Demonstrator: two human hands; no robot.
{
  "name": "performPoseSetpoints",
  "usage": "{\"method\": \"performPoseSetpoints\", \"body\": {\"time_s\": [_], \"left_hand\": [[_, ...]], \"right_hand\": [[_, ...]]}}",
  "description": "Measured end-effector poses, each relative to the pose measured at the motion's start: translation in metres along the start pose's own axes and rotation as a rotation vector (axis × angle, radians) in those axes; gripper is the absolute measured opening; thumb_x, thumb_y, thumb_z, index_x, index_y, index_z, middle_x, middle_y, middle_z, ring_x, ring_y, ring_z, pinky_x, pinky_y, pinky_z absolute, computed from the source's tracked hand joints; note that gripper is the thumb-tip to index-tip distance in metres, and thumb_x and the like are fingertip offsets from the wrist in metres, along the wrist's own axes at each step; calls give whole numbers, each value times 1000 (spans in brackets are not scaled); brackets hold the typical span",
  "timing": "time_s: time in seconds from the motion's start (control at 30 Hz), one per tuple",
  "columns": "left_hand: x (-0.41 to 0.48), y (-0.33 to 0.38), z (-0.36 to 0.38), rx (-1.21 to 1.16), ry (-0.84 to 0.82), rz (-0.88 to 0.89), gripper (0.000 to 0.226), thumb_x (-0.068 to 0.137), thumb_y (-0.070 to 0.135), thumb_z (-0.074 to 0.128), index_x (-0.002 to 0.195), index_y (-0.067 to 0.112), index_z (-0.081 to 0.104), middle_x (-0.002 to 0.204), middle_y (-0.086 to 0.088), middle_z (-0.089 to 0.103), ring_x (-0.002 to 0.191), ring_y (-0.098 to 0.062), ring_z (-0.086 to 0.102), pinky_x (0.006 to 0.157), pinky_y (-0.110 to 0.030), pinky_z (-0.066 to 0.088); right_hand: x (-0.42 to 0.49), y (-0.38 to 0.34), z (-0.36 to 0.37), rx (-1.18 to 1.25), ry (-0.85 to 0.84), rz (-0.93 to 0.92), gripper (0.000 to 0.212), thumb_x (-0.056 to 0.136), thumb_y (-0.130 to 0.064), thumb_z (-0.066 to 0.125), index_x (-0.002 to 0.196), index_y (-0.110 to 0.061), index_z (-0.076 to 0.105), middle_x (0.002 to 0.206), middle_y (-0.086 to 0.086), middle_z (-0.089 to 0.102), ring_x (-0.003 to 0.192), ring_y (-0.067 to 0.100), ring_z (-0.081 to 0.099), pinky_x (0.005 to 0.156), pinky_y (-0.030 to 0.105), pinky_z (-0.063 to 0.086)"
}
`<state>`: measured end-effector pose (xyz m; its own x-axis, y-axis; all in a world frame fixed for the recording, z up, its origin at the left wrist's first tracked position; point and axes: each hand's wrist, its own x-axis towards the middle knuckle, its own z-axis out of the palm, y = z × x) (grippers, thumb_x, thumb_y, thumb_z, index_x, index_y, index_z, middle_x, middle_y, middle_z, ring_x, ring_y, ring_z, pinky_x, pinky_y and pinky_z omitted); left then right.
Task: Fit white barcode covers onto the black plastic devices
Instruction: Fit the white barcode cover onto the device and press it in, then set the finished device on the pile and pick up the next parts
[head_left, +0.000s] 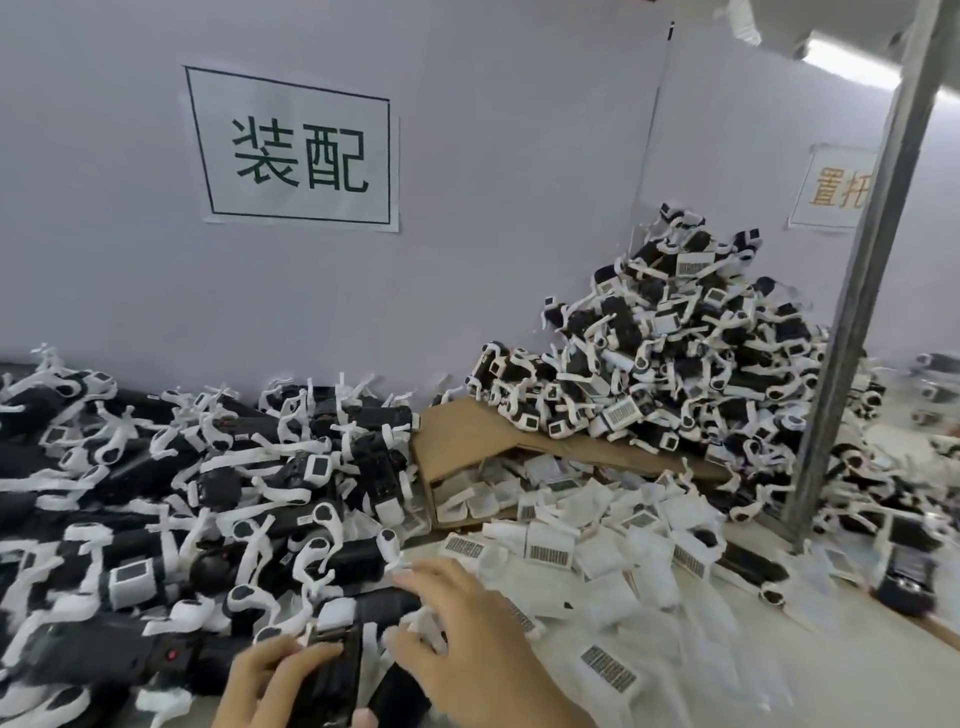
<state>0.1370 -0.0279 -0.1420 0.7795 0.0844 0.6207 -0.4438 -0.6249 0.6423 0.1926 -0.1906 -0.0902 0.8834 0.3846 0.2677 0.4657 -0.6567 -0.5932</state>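
Table (883, 670): covers (550, 548) spilling from cardboard box (467, 447)
Left hand (275, 680): fingers (311, 652) clasp black device (337, 675)
Right hand (467, 639): fingers (431, 577) spread, grasp unclear
Risk: slipping device, crooked cover

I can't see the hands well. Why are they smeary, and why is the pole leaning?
Head view: the right hand and left hand, gripping a black device, look motion-blurred; the wide lens likely tilts the metal pole; the ceiling lamp glares white.
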Motion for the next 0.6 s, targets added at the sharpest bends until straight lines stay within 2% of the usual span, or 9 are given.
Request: {"method": "performPoseSetpoints", "body": {"time_s": [0.07, 0.13, 0.17, 0.23, 0.33, 0.47, 0.6], "left_hand": [[10, 9, -11, 46, 71, 51, 51, 77, 76, 52, 89, 30, 70, 95, 3, 59, 90, 13, 46, 91, 9, 27], [4, 8, -16, 37, 75, 23, 56, 70, 85, 50, 92, 37, 67, 103, 15, 53, 100, 26, 47, 82, 10, 32], [1, 8, -19, 54, 66, -1, 55, 67, 79, 55, 94, 34, 69, 107, 18, 52, 99, 26, 48, 76, 6, 39], [-2, 11, -24, 84, 58, -50, 54, 65, 67, 55, 99, 28, 71, 108, 20, 52, 95, 15, 55, 59, -7, 47], [-3, 11, -24, 123, 79, -85, 48, 67, 66, 53, 97, 32, 68, 113, 26, 48, 92, 12, 56, 57, -16, 45], [-3, 12, -25, 118, 72, -95, 38, 74, 62, 52, 99, 36, 65, 120, 28, 43, 89, 10, 57, 55, -8, 44], [-3, 11, -24, 132, 89, -93, 35, 81, 60, 47, 109, 43, 59, 121, 28, 42, 82, 4, 58, 63, -5, 45]], "right_hand": [[4, 7, 8, 7, -26, 9, 41, 91, -50, 55, 130, -37, 54, 132, -20, 49, 123, 7, 44, 100, 25, 34], [0, 4, 15, 39, -10, 4, 27, 94, -43, 58, 119, -35, 58, 120, -19, 55, 115, 4, 46, 95, 22, 37], [-1, 7, 16, 54, 9, 5, 22, 93, -42, 61, 113, -35, 60, 114, -19, 57, 110, 2, 47, 93, 22, 39], [-3, 11, 16, 105, 61, 40, 15, 91, -41, 66, 103, -35, 62, 105, -18, 61, 99, -1, 52, 88, 22, 45], [-8, 18, 19, 145, 109, 23, 8, 87, -37, 72, 90, -32, 66, 101, -20, 60, 97, -2, 55, 83, 21, 49], [-10, 17, 16, 73, 226, -77, 10, 84, -38, 75, 84, -30, 69, 103, -26, 54, 109, -5, 50, 86, 9, 39], [-13, 12, 9, 128, 395, -144, 11, 84, -24, 78, 84, -26, 68, 91, -20, 61, 94, 3, 61, 83, 18, 48]]}}
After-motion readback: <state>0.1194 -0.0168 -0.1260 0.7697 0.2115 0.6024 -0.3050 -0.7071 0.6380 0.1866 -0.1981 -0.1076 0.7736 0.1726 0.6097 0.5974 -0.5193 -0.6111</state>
